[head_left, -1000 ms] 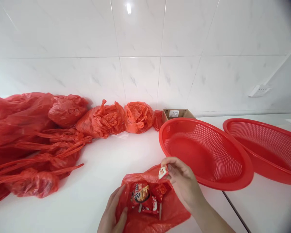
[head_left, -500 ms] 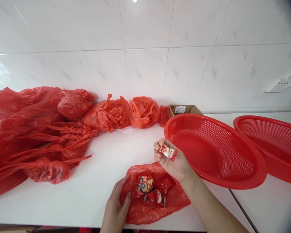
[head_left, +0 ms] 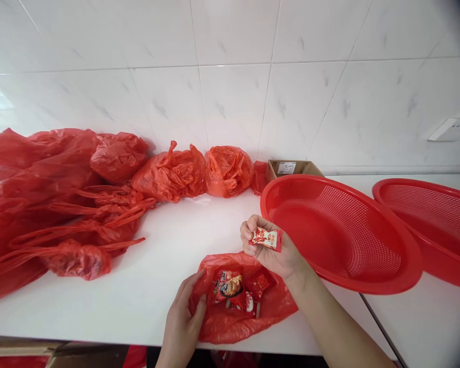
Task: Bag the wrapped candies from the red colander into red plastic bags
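While the white worktop [head_left: 99, 312] runs pretty close under everything here, its near edge sits just below the open red bag [head_left: 233, 329], so there's not much spare room on that side. The left hand [head_left: 184, 317] is at the bag's left edge, thumb and fingers spread apart; can't tell if that grip actually pinches the plastic. Inside are some wrapped snacks [head_left: 230, 289], mostly red, bunched around the middle. The right hand [head_left: 278, 255] has a narrow grip on a small red-and-white packet [head_left: 267, 238], held up over the bag's far rim. Its forearm crosses the dark seam [head_left: 379, 322] in view and runs near the first red basket [head_left: 318, 240], so rightward it's kinda tight, with a second red basket [head_left: 444, 273] right beside that one. Best open patch is the bare stretch left of the bag, up to the heap of red bags [head_left: 46, 179]. Further back, two bunched bags [head_left: 176, 176] line up near the tiled wall [head_left: 233, 102], then a cardboard box [head_left: 310, 168] behind the first basket's rim, and a socket [head_left: 450, 129] far right.
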The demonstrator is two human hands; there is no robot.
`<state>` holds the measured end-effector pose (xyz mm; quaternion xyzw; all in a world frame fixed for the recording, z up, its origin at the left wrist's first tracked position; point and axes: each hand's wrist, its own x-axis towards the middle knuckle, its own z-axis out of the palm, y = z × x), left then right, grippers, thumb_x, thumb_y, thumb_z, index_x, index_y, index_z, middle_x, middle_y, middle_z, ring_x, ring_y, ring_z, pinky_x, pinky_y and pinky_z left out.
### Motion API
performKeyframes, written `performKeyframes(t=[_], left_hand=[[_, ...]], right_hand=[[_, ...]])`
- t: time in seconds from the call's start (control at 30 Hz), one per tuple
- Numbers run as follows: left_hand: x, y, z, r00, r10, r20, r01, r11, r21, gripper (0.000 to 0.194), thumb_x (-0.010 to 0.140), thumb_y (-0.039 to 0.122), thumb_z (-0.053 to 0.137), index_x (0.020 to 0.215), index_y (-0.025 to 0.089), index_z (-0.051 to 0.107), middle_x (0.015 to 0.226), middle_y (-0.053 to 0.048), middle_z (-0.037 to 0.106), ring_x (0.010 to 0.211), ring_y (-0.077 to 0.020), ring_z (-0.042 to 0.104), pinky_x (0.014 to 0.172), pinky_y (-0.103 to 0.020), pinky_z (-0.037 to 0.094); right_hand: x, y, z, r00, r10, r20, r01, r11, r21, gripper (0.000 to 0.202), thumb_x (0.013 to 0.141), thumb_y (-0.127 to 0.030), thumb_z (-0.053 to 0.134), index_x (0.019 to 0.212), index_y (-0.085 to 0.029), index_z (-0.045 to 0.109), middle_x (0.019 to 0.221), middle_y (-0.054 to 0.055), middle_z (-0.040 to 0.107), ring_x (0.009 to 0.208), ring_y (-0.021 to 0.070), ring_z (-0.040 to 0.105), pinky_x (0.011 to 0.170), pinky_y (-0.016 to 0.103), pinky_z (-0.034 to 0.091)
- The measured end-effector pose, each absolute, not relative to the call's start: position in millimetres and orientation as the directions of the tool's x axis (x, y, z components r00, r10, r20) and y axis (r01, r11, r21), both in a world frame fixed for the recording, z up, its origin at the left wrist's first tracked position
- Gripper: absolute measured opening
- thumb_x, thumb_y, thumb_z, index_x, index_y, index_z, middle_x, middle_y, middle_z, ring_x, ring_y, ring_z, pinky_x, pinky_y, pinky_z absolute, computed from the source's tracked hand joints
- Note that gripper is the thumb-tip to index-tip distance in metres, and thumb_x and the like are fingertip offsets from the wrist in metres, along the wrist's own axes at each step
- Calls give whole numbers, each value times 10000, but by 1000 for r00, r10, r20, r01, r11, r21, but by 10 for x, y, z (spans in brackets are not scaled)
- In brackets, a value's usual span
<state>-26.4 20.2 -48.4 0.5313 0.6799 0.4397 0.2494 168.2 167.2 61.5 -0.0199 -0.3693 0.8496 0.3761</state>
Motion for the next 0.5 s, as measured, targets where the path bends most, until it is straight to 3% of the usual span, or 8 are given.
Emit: performKeyframes(t=[0.5], left_hand=[[-251, 210, -433, -309, 942, 131, 495, 42, 868, 410, 902, 311, 494, 1303, 229, 518, 1319, -97, 551, 1261, -242, 496, 1089, -423, 353]], right_hand=[[1724, 1520, 625, -732, 648, 210, -557, -392, -732, 91, 789, -243, 673, 792, -172, 616, 747, 0, 537, 578, 75, 453, 523, 206, 365]])
